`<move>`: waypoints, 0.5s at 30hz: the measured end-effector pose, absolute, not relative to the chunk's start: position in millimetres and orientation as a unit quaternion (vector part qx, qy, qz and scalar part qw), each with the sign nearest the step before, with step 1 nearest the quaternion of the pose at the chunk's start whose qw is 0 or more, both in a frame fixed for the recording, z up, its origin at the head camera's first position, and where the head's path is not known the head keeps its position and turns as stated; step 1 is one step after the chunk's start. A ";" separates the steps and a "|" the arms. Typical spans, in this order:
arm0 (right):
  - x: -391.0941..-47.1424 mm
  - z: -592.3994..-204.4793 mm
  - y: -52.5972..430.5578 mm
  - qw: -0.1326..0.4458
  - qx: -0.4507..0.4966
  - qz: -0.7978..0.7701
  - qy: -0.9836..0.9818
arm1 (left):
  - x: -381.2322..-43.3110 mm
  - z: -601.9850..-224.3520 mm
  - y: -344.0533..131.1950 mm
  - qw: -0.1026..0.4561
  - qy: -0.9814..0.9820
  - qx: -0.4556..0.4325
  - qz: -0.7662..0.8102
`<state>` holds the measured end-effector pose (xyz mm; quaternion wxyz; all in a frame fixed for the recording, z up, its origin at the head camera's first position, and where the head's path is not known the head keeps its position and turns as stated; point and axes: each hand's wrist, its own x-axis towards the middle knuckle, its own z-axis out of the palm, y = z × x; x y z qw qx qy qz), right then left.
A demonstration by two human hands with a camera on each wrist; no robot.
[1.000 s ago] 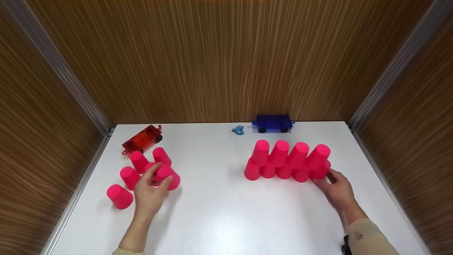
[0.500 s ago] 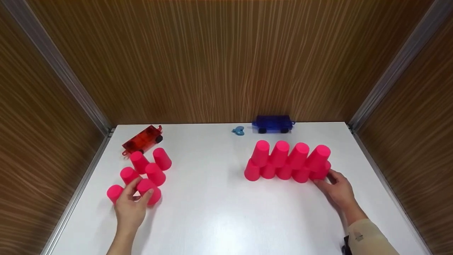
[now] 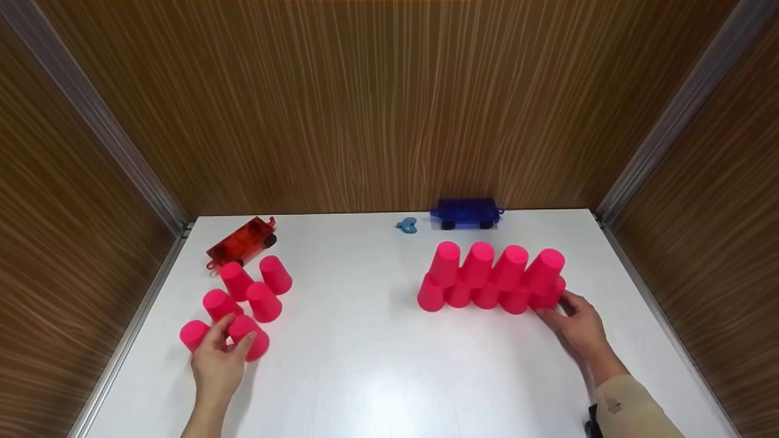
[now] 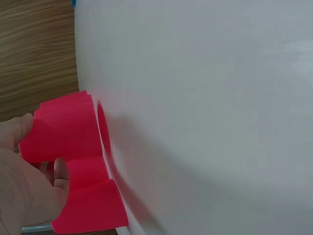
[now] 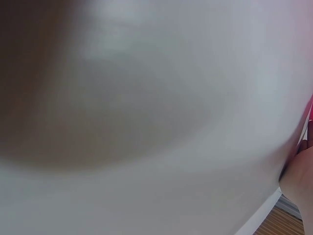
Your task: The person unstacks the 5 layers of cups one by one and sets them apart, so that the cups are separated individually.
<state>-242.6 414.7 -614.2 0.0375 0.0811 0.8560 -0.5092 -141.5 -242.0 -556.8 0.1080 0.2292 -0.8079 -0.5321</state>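
My left hand (image 3: 218,365) pinches an upside-down pink cup (image 3: 252,340) between thumb and fingers, at the near end of a loose group at the left. The left wrist view shows this held cup (image 4: 63,129) with other pink cups close by. Behind it stand more upturned cups, among them one cup (image 3: 264,302) in the same row. At the right, two tiers of upturned pink cups (image 3: 478,267) form a wall. My right hand (image 3: 581,325) holds the right end cup (image 3: 546,299) of the lower tier, thumb in front and fingers at its side.
A red toy wagon (image 3: 242,241) lies behind the left cups, near the back edge. A blue toy wagon (image 3: 467,213) and a small blue heart-shaped piece (image 3: 408,225) sit at the back. Wood-grain panels (image 3: 389,109) enclose the white table (image 3: 377,365) on three sides.
My left hand has carried its cup leftward and nearer, down to the front of the left group. The right hand and the two-tier wall have stayed in place.
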 end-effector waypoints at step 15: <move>-243.3 -613.7 413.7 0.040 0.082 -0.514 0.853 | -145.7 -561.5 -245.9 0.101 -0.810 0.234 -0.529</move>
